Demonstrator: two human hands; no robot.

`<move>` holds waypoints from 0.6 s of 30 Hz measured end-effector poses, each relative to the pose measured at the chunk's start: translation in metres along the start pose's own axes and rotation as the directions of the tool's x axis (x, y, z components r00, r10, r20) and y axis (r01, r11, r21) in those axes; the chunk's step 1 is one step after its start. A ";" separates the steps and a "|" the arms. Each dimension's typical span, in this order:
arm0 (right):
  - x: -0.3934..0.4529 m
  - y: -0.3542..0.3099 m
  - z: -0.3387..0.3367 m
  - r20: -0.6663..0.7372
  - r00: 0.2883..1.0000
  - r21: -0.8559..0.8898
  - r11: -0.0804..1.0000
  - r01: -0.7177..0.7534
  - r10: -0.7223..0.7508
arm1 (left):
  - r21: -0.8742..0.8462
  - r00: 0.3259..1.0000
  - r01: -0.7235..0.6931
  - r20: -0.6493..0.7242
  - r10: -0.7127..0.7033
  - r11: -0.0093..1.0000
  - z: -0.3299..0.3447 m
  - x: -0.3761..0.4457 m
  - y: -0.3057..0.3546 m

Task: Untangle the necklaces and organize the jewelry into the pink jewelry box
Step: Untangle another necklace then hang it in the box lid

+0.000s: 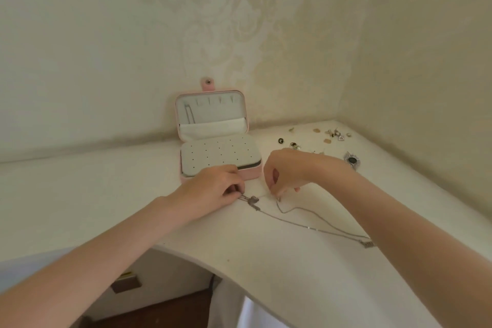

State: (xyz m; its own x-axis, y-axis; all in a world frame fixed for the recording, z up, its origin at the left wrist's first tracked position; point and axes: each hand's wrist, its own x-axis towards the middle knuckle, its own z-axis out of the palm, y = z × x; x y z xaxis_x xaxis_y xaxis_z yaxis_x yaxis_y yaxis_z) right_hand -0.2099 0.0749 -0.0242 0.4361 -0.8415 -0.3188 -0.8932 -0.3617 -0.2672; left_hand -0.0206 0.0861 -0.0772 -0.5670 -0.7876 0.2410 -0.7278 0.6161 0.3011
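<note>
Left hand [213, 186] lies on the cream-white surface [87, 194] just before the front edge of the open pink hinged jewelry box [250, 173], fingers curled, its grip pinching the thin silver chain necklaces [300, 225] at the heart-shaped silver pendant [254, 198]. Right hand [286, 172], just right of the box, pinches a second point on the chain near a small clasp, fingertips down. From there the chains trail slack toward the surface's near-right edge. Scattered small earrings and rings [319, 138] lie toward the far-right corner, well apart.

Assessment: untangling is in hand; nothing loose has yet been boxed. Recommended: keep both pinches close to the knot, ease strands apart sideways without tension, and keep the pendant flat so it cannot re-twist.
</note>
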 end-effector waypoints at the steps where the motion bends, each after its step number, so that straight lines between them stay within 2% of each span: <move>1: -0.003 0.000 -0.006 -0.041 0.999 0.050 0.999 0.010 -0.008 | 0.010 1.000 0.003 0.006 -0.003 1.000 -0.001 0.000 0.000; 4: -0.016 -0.002 -0.025 -0.139 0.990 0.288 0.955 0.072 -0.033 | 0.051 0.999 0.000 0.052 -0.003 0.999 -0.004 0.001 0.000; 6: -0.023 -0.004 -0.036 -0.193 0.980 0.382 0.916 0.125 -0.053 | 0.072 0.997 -0.008 0.072 0.003 0.997 -0.005 0.002 0.001; 11: -0.033 -0.009 -0.053 -0.270 0.961 0.421 0.890 0.177 -0.064 | 0.102 0.992 -0.015 0.129 0.001 0.995 -0.007 0.005 0.002; 13: -0.035 -0.012 -0.057 -0.277 0.959 0.425 0.887 0.182 -0.064 | 0.089 0.994 0.000 0.109 -0.009 0.996 -0.008 0.007 0.004; 14: -0.036 -0.013 -0.058 -0.282 0.957 0.435 0.880 0.189 -0.066 | 0.007 0.998 0.032 0.054 -0.033 0.999 -0.011 0.008 0.007; 16: -0.038 -0.016 -0.062 -0.298 0.952 0.457 0.864 0.211 -0.075 | -0.291 0.993 0.099 -0.038 -0.115 0.952 -0.023 0.014 0.018; 18: -0.039 -0.019 -0.067 -0.321 0.944 0.469 0.852 0.231 -0.079 | -0.527 0.992 0.113 0.013 -0.125 0.842 -0.038 0.021 0.033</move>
State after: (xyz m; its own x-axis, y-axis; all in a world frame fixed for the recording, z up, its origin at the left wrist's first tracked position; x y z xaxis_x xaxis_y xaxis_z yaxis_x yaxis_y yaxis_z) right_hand -0.2178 0.0879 0.0541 0.4471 -0.8944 0.0118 -0.6094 -0.3142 -0.7280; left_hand -0.0421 0.0900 -0.0270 -0.4762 -0.8587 0.1895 -0.4740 0.4321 0.7672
